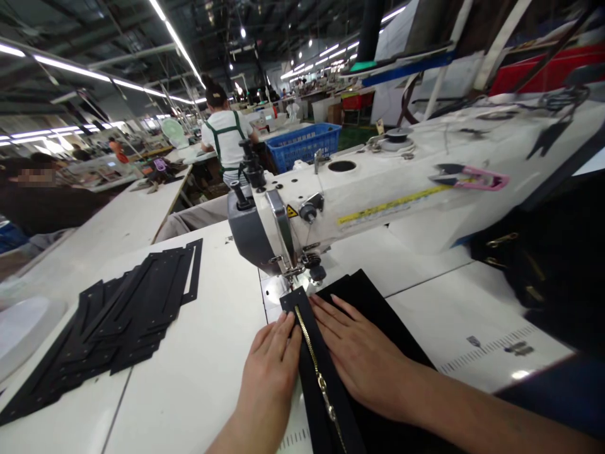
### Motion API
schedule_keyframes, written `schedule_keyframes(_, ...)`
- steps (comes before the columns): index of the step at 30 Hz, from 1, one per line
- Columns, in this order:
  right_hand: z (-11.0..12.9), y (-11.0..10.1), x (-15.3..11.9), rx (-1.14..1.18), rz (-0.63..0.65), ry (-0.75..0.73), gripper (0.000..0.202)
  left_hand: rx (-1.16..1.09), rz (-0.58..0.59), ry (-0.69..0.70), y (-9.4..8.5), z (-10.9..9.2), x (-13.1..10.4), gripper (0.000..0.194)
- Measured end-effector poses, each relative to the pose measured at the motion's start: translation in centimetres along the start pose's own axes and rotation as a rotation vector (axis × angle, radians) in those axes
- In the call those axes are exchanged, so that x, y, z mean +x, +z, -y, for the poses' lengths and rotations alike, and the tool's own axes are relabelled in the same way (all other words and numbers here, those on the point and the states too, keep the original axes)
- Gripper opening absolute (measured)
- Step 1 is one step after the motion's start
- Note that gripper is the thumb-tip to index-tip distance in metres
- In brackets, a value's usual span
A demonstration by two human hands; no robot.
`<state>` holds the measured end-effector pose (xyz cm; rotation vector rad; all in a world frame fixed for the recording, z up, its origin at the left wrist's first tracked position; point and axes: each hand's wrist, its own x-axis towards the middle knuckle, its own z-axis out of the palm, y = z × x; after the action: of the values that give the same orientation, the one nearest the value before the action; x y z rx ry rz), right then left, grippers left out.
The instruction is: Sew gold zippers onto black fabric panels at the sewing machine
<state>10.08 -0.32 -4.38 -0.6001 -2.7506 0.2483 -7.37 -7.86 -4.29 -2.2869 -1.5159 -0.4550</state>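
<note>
Under the needle of a white sewing machine lies the end of a black strip with a gold zipper showing through its long slot. The gold zipper pull sits nearer to me. My left hand rests flat on the strip's left edge, fingers stretched toward the needle. On the right, my right hand lies flat with fingers extended, pressing the strip's right side and the black fabric panel beneath it. Neither hand is wrapped around anything.
A pile of black slotted frames covers the table at left, near a white round object. Pink-handled snips lie on the machine arm. Dark fabric hangs at right. Another person stands ahead, beside a blue basket.
</note>
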Motion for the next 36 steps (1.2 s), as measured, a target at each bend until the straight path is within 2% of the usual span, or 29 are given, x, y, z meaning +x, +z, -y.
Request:
schedule_keyframes(9,-1.6,0.1,1.4,-0.009,-0.009,0.005,0.053,-0.040,0.005,-0.006,0.7,0.9,2.1,0.026)
schedule_keyframes(19,-1.1,0.4,0.9,-0.063,0.020,0.032,0.057,0.020,-0.025,0.000,0.4,0.2,1.9,0.034)
schedule_keyframes(27,-1.4,0.7,0.9,-0.058,0.000,0.051,0.051,0.018,-0.006,0.037,0.5,0.7,2.0,0.030)
schedule_keyframes(36,-1.5,-0.2,1.1,0.126,-0.032,0.092,0.045,-0.022,0.030,0.108,0.6,2.1,1.3,0.029)
